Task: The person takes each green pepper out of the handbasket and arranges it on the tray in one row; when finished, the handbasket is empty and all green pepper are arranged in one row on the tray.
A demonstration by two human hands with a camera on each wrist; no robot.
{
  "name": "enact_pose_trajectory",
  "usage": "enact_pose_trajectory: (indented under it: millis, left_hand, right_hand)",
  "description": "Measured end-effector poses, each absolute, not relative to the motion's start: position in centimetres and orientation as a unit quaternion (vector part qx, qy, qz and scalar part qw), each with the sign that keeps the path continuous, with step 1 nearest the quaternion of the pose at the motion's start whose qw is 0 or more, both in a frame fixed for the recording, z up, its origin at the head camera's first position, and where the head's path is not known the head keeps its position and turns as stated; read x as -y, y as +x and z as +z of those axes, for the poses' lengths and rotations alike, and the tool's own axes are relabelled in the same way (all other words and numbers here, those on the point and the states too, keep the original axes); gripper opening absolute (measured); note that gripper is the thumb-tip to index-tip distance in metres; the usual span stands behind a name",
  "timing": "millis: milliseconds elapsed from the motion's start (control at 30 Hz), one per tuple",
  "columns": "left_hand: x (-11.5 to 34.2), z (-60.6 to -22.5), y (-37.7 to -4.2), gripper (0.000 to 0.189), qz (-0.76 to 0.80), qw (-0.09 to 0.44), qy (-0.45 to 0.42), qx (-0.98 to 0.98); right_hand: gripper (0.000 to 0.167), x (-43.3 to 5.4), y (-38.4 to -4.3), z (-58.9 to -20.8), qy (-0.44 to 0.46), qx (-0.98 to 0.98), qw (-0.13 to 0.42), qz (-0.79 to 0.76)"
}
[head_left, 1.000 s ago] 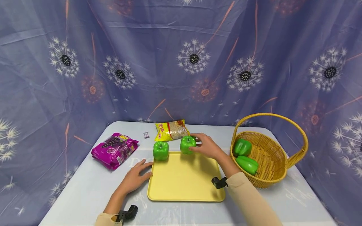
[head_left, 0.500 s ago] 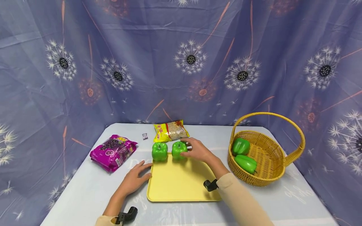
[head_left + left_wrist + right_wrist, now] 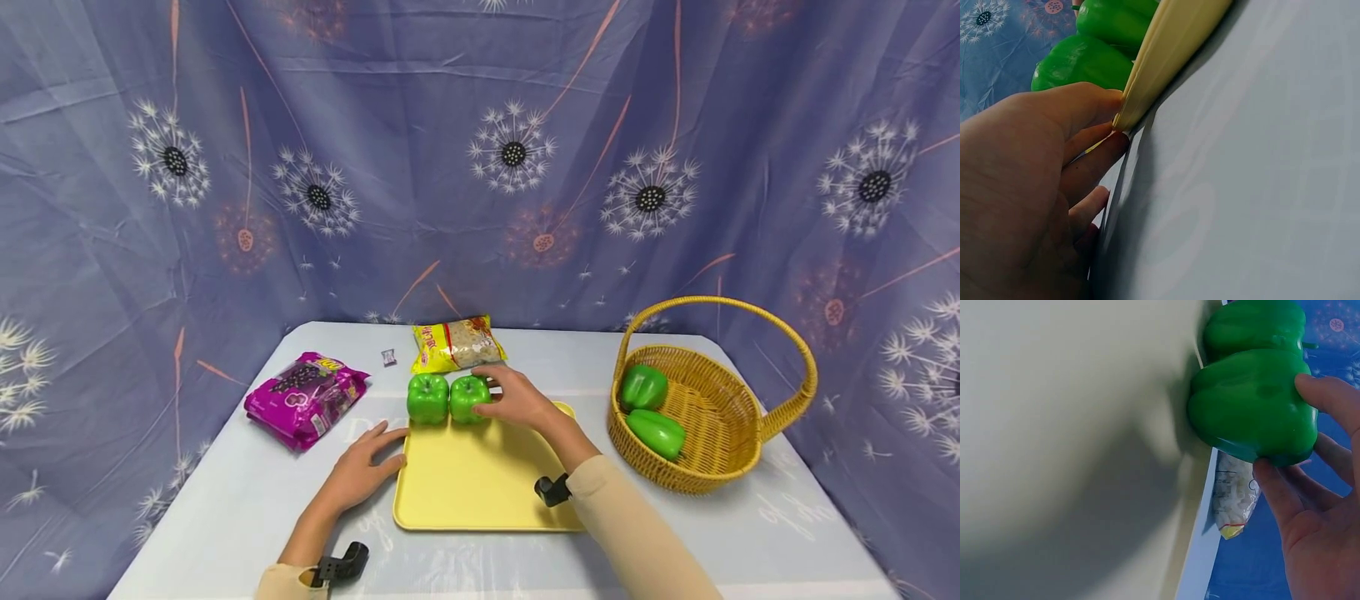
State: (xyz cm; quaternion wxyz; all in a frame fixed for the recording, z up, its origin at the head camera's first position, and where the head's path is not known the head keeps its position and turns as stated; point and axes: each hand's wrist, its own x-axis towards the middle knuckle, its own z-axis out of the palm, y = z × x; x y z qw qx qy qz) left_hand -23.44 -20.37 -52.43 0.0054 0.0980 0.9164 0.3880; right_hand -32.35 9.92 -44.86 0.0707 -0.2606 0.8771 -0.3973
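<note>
Two glossy green bell peppers stand side by side at the far left corner of the yellow tray (image 3: pixel 487 492). My right hand (image 3: pixel 517 400) holds the right bell pepper (image 3: pixel 467 398) between thumb and fingers, which the right wrist view shows round its side. That pepper touches the left bell pepper (image 3: pixel 427 398). My left hand (image 3: pixel 362 467) lies beside the tray, its fingertips touching the tray's left edge. In the left wrist view the fingers (image 3: pixel 1094 165) are extended at the tray rim (image 3: pixel 1160 62).
A wicker basket (image 3: pixel 708 483) with a tall handle stands at the right, holding two more green peppers (image 3: pixel 655 433). Behind the tray lies a yellow food bag (image 3: pixel 459 344). A purple bag (image 3: pixel 306 400) and a tiny wrapped packet (image 3: pixel 388 357) are at the left.
My right hand has moved left with the bell pepper, bringing it against the other one on the tray. The left hand has stayed at the tray's edge.
</note>
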Motion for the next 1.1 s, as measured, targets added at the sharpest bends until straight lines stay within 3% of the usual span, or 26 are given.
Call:
enact_pose_trajectory:
  millis: [433, 700, 1100]
  left_hand:
    - [20.3, -52.5, -23.7, 0.048, 0.388, 0.006, 0.102, -0.916]
    - [20.4, -52.6, -23.4, 0.047, 0.387, 0.003, 0.098, -0.917]
    - [20.4, -52.4, -23.4, 0.047, 0.391, 0.002, 0.101, -0.915]
  right_hand:
    - [0.065, -11.5, -31.9, -42.9, -0.266, -0.877, 0.054, -0.398]
    - [0.049, -16.3, -31.3, -39.4, -0.273, -0.891, 0.015, -0.362]
    - [0.046, -24.2, -30.4, -37.8, -0.234, -0.909, 0.009, -0.344]
